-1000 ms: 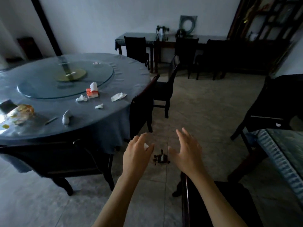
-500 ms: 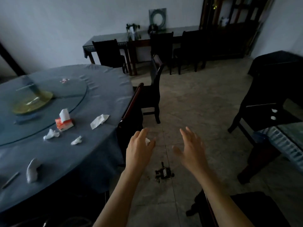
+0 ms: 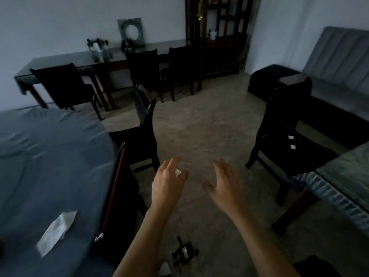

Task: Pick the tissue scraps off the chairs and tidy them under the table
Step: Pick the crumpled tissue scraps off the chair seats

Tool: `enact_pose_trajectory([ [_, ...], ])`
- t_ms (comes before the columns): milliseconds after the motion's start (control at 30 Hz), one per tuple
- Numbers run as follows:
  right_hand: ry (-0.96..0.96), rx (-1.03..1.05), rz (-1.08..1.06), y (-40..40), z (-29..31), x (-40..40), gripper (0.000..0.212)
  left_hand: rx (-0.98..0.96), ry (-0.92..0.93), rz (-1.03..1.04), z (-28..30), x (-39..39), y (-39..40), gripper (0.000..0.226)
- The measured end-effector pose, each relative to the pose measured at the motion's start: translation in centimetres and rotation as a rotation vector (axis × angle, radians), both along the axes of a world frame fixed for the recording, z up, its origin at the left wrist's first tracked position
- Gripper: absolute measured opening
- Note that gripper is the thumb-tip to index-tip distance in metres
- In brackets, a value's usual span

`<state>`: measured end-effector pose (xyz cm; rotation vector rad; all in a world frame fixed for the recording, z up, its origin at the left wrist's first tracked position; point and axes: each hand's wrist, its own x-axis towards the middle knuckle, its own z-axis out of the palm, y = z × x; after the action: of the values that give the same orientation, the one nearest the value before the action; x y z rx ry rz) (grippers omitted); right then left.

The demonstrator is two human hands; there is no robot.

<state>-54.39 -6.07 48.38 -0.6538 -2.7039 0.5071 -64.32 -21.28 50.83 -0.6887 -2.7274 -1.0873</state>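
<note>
My left hand (image 3: 168,184) is held out over the floor with a small white tissue scrap (image 3: 178,172) pinched between thumb and fingers. Beside it, my right hand (image 3: 224,184) hovers with fingers spread and nothing in it. Two white tissue scraps (image 3: 290,137) (image 3: 293,146) lie on the seat of a dark chair (image 3: 279,124) at the right. The round table with a blue cloth (image 3: 50,156) fills the left, with a flat white tissue (image 3: 57,230) on it. Two dark chairs (image 3: 119,188) (image 3: 144,132) stand at its edge.
A small dark object (image 3: 184,254) lies on the tiled floor below my arms. A second table with a striped cloth edge (image 3: 339,188) stands at the right. A long side table (image 3: 111,62) with chairs lines the far wall; a grey sofa (image 3: 339,62) sits at the far right.
My view has swung right and forward: the round table slid left, and the right chair with its two scraps came closer. Both hands keep their pose, the left still pinching its scrap.
</note>
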Motion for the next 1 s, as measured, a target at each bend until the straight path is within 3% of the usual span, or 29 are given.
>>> enact_pose_trajectory([
  [400, -0.054, -0.001, -0.358, 11.8, 1.9, -14.0, 0.072, -0.024, -0.001, -0.362, -0.5, -19.0, 16.0, 0.047],
  [600, -0.035, -0.086, -0.534, 21.9, 0.4, -15.6, 0.077, -0.034, -0.017, -0.564, -1.1, -22.4, 28.5, 0.047],
  [1000, 0.004, -0.104, -0.811, 49.6, -1.0, -14.1, 0.073, -0.021, -0.069, -0.819, -2.1, -22.8, 59.9, 0.05],
])
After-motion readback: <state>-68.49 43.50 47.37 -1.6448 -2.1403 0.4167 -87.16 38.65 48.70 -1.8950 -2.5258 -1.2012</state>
